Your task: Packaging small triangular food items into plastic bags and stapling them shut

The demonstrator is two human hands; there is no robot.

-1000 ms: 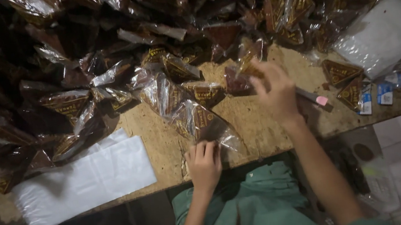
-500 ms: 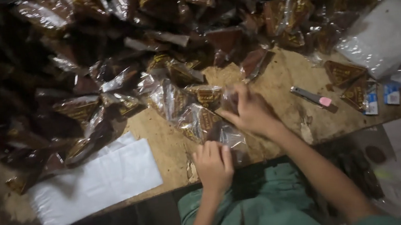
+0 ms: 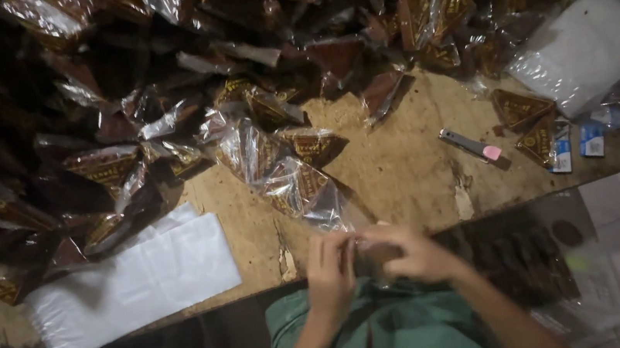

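Wooden table [image 3: 402, 163] carries a heap of clear bags [image 3: 266, 62], each holding a brown wedge. Left hand [image 3: 329, 273] and right hand [image 3: 404, 252] meet at the near edge, fingers clenched around one brown packet [image 3: 377, 253] between them.

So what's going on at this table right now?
A person sits at a worn wooden table heaped with brown triangular snack packets in clear wrap. Both hands are together at the table's near edge: the left hand and right hand hold a small brown piece between them. A stack of clear plastic bags lies at left, a small cutter at right.
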